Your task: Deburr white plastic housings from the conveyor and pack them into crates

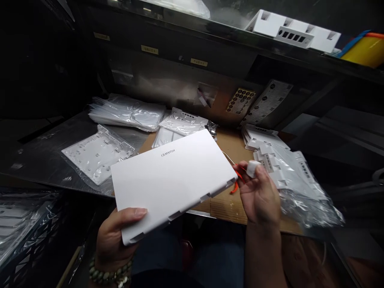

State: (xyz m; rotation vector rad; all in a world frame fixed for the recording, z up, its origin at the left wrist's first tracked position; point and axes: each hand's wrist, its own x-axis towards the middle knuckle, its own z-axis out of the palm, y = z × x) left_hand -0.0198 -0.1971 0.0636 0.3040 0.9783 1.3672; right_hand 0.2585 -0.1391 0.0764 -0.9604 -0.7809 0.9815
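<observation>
Left grip (117,232), narrow, clasps the white panel (171,184) near one corner; right grip (260,196) pinches a small white pad (252,169).

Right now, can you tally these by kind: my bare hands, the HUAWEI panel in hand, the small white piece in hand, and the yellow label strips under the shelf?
Hands (left hand, right hand): 2
HUAWEI panel: 1
Small white piece: 1
Yellow label strips: 3
Total: 7
</observation>
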